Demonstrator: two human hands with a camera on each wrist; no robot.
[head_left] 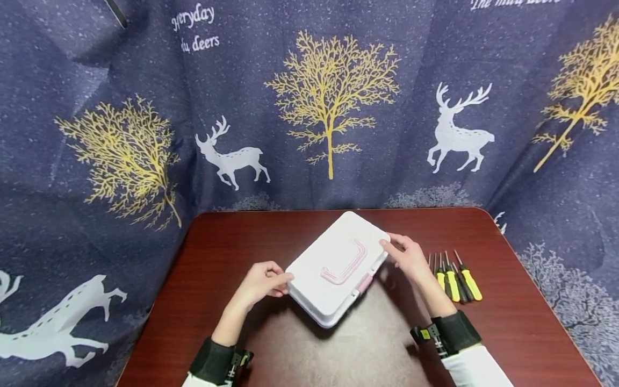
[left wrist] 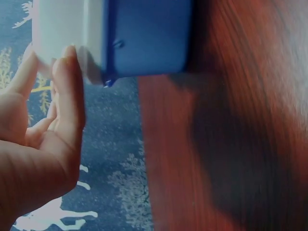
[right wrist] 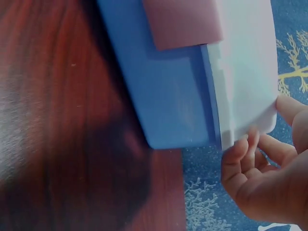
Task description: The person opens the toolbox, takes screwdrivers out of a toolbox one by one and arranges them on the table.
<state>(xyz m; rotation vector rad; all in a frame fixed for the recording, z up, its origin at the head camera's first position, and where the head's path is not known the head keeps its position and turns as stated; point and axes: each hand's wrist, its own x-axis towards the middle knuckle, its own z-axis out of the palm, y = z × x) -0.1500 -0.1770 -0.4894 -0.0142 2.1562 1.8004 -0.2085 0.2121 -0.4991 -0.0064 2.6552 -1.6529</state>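
A white-lidded box with a pink handle and a pink latch lies askew at the middle of the dark red-brown table. Its shadow suggests it is raised a little. My left hand holds the box's near-left corner, and my right hand holds its far-right corner. In the left wrist view, the thumb and fingers of the left hand pinch the white lid edge above the blue base. The right wrist view shows the right hand's curled fingers on the lid corner, beside the blue base.
Several yellow-and-black screwdrivers lie side by side on the table, just right of my right hand. A dark blue cloth printed with deer and trees hangs behind and around the table. The table edges run close on the left and right.
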